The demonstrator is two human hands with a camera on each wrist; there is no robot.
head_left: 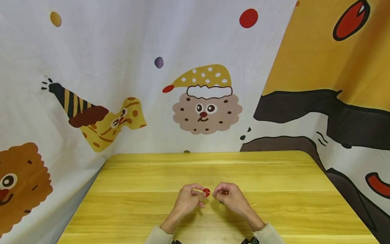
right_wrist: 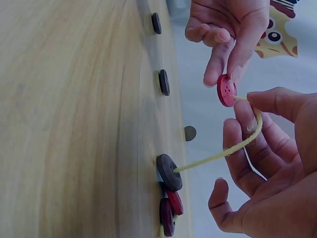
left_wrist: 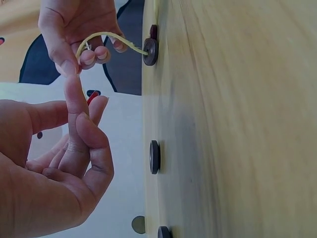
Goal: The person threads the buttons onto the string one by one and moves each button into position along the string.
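Observation:
A red button (right_wrist: 227, 90) with several small holes is pinched on edge between thumb and finger of my left hand (head_left: 187, 199). Close to its right, my right hand (head_left: 233, 198) pinches a yellow cord (right_wrist: 218, 157) near the button's face, where the cord meets the holes. From the right fingertips the cord curves down to a dark button (right_wrist: 169, 172) threaded on it. Behind that one, another red button (right_wrist: 174, 202) and a second dark button (right_wrist: 167, 217) sit along the cord. In the left wrist view, the left fingers (left_wrist: 77, 94) mostly hide the held button.
Loose dark buttons (left_wrist: 155, 156) lie apart on the wooden table (head_left: 137, 176), another dark button (right_wrist: 157, 23) among them. The cord's tail (head_left: 253, 204) shows right of the right wrist. A printed curtain (head_left: 137, 40) hangs behind the table.

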